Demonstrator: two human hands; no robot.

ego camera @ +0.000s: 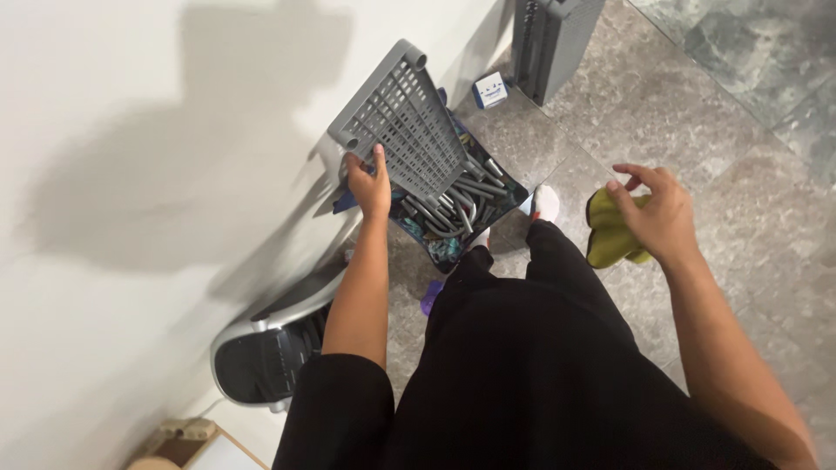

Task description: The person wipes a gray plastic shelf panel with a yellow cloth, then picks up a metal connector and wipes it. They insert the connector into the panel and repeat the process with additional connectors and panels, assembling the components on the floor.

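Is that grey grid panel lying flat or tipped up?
Tipped up. The panel leans at a slant over the grey tubes, with the left hand holding its lower edge.

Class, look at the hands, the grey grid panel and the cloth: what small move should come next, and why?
Probably bring the right hand with its yellow-green folded cloth across to the grey plastic grid panel. The left hand grips the panel's lower edge, tilted above a bag of grey tubes, while the cloth is held apart from it.
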